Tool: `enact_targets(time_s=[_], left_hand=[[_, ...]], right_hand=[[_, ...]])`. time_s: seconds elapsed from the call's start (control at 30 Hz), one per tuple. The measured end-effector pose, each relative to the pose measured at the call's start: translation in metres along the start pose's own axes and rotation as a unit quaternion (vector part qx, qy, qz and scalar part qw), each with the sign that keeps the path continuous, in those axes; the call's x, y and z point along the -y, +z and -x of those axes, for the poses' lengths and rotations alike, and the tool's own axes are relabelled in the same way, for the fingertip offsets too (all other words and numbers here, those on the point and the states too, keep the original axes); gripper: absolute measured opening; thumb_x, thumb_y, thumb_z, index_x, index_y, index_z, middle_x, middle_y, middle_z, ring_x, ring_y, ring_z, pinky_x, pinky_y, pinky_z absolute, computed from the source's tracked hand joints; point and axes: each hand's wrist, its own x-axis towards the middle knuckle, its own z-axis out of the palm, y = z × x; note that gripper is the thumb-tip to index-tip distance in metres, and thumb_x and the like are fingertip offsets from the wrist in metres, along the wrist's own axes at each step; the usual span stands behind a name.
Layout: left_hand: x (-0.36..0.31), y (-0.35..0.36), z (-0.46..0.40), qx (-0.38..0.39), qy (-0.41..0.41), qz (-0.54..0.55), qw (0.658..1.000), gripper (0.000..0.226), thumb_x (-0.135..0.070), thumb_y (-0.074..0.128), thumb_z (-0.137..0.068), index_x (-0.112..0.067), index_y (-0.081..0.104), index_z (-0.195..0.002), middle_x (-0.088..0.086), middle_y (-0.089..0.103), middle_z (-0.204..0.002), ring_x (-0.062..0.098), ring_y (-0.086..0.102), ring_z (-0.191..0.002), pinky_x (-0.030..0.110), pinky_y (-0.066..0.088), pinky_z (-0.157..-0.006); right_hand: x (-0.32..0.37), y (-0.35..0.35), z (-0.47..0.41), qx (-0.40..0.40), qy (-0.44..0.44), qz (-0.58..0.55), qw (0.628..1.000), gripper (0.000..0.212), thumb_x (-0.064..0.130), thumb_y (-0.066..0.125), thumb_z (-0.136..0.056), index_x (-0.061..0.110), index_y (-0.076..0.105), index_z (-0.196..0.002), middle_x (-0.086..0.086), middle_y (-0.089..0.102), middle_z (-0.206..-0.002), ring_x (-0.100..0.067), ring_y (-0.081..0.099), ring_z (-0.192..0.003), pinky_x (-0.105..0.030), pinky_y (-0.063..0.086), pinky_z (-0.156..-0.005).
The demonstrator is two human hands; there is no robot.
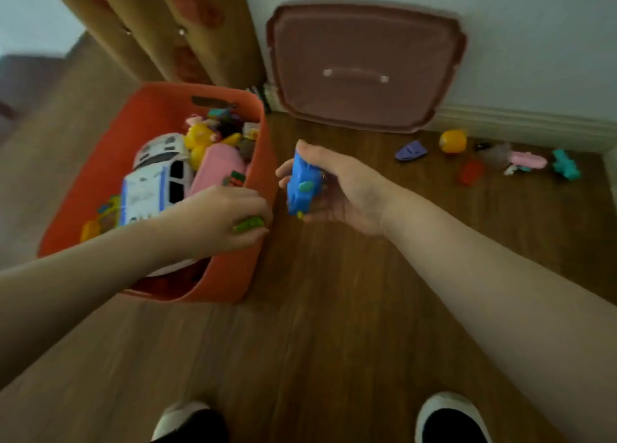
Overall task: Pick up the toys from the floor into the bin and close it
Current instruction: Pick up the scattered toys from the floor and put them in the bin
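Note:
An orange bin (100,175) stands on the wooden floor at the left, filled with several toys, among them a white bus (157,178). My left hand (220,215) hovers over the bin's right rim and grips a small green toy (248,223). Just right of the bin, my right hand (337,188) holds a blue toy (300,185) upright above the floor. The brown lid (364,65) leans against the wall behind. Along the wall at the right lie several loose toys: a purple boat (410,151), a yellow ball (452,141), a red piece (470,172), a pink toy (529,159), a teal toy (566,164).
Brown curtains (160,31) hang behind the bin at the back left. A white skirting board (521,125) runs along the wall on the right. My two feet in slippers (450,416) stand at the bottom edge on the wooden floor (317,325).

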Motion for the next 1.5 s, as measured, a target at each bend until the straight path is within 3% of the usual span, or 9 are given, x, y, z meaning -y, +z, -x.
enact_targets(time_s=[0.2, 0.33, 0.5, 0.67, 0.8, 0.87, 1.07, 1.2, 1.5], left_hand=[[0.063, 0.019, 0.102, -0.073, -0.055, 0.020, 0.996, 0.027, -0.035, 0.050, -0.084, -0.014, 0.065, -0.093, -0.002, 0.045, -0.110, 0.005, 0.050, -0.087, 0.014, 0.042, -0.080], [0.073, 0.032, 0.121, -0.014, -0.017, 0.005, 1.000, 0.035, -0.042, 0.046, -0.082, -0.018, 0.068, -0.095, -0.002, 0.060, -0.098, 0.007, 0.057, -0.082, 0.018, 0.045, -0.070], [0.081, 0.035, 0.115, 0.011, 0.085, -0.074, 0.994, 0.042, -0.047, 0.037, -0.087, -0.025, 0.073, -0.091, -0.005, 0.070, -0.077, 0.011, 0.067, -0.071, 0.025, 0.053, -0.068], [0.083, 0.041, 0.112, 0.054, 0.135, -0.167, 0.975, 0.041, -0.039, 0.024, -0.095, -0.027, 0.063, -0.102, -0.006, 0.067, -0.077, 0.014, 0.063, -0.071, 0.027, 0.038, -0.081], [0.073, 0.034, 0.104, 0.171, 0.111, -0.205, 0.957, 0.038, -0.038, 0.021, -0.102, -0.022, 0.051, -0.118, 0.001, 0.064, -0.090, 0.020, 0.054, -0.080, 0.030, 0.024, -0.094], [0.071, 0.026, 0.103, 0.177, 0.118, -0.199, 0.957, 0.037, -0.039, 0.022, -0.101, -0.022, 0.053, -0.115, -0.001, 0.061, -0.087, 0.017, 0.048, -0.074, 0.029, 0.027, -0.093], [0.075, -0.012, 0.077, -0.022, 0.139, -0.054, 0.989, 0.042, -0.033, 0.030, -0.089, -0.019, 0.069, -0.091, -0.006, 0.067, -0.077, 0.013, 0.063, -0.072, 0.026, 0.050, -0.064], [0.050, -0.016, 0.011, -0.040, 0.153, -0.040, 0.987, 0.033, -0.026, 0.040, -0.088, -0.015, 0.070, -0.097, -0.002, 0.068, -0.085, 0.017, 0.062, -0.080, 0.031, 0.053, -0.069], [-0.018, 0.027, -0.198, 0.079, 0.031, -0.069, 0.994, 0.039, -0.029, 0.039, -0.096, -0.026, 0.040, -0.135, -0.002, 0.052, -0.123, 0.019, 0.054, -0.110, 0.037, 0.049, -0.087]], right_hand=[[0.005, 0.101, -0.059, 0.002, -0.083, 0.187, 0.979, 0.023, 0.036, 0.065, -0.084, 0.016, 0.054, -0.088, 0.000, 0.058, -0.088, -0.013, 0.059, -0.084, -0.028, 0.052, -0.076], [-0.018, 0.128, -0.077, 0.079, -0.143, 0.565, 0.809, 0.033, 0.050, 0.066, -0.079, 0.022, 0.053, -0.091, 0.006, 0.052, -0.095, -0.010, 0.050, -0.085, -0.022, 0.038, -0.066], [-0.035, 0.123, -0.088, 0.122, -0.142, 0.780, 0.597, 0.044, 0.049, 0.035, -0.096, 0.020, 0.068, -0.096, 0.005, 0.068, -0.097, -0.017, 0.058, -0.090, -0.032, 0.037, -0.089], [-0.030, 0.133, -0.083, 0.179, 0.005, 0.803, 0.568, 0.037, 0.039, 0.026, -0.101, 0.037, 0.051, -0.128, 0.006, 0.056, -0.130, -0.019, 0.044, -0.123, -0.038, 0.015, -0.109], [-0.027, 0.159, -0.095, 0.223, 0.150, 0.843, 0.466, 0.043, 0.033, 0.027, -0.101, 0.040, 0.030, -0.144, 0.001, 0.037, -0.148, -0.029, 0.026, -0.138, -0.047, 0.009, -0.113], [-0.024, 0.167, -0.101, 0.229, 0.170, 0.824, 0.490, 0.044, 0.025, 0.031, -0.100, 0.036, 0.034, -0.143, 0.000, 0.039, -0.146, -0.028, 0.030, -0.136, -0.049, 0.013, -0.112], [0.021, 0.115, -0.091, 0.031, -0.045, 0.602, 0.797, 0.027, 0.008, 0.046, -0.092, 0.014, 0.067, -0.107, 0.002, 0.066, -0.106, -0.003, 0.054, -0.085, -0.020, 0.044, -0.078], [0.025, 0.033, -0.075, -0.146, -0.131, 0.576, 0.793, 0.022, 0.010, 0.046, -0.092, 0.015, 0.066, -0.099, 0.002, 0.056, -0.111, -0.007, 0.052, -0.083, -0.022, 0.039, -0.074], [-0.039, -0.198, -0.035, -0.245, 0.137, 0.624, 0.729, 0.043, 0.024, 0.052, -0.091, 0.019, 0.050, -0.134, -0.015, 0.024, -0.153, -0.036, 0.026, -0.138, -0.043, 0.030, -0.110]])
